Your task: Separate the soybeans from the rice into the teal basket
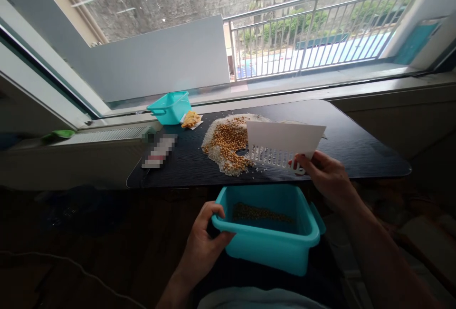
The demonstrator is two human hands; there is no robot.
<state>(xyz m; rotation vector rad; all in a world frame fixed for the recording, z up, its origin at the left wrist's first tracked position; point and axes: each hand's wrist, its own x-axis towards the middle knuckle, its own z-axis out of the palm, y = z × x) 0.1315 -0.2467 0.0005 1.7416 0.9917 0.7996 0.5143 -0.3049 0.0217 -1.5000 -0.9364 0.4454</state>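
My left hand [204, 242] is closed on the left rim of a turquoise plastic bin [267, 252], just below the table's front edge. Small round beans [261, 213], dim in the shade, lie across the bin's bottom. Over the table, my right hand [327, 176] pinches the lower right corner of a thin white slotted sheet [285, 135], which has a row of slots along its lower edge. Behind and left of the sheet, golden round beans [228, 142] lie mixed with white grains [232, 170] in a spread pile. The sheet hides the pile's right part.
The dark table [359, 142] stands against a window sill. At its back left are a smaller turquoise basket [174, 108] and a crumpled yellow item [191, 119] on white paper. A blurred-out flat object [159, 151] lies at the left edge. A pale cable [76, 266] crosses the floor.
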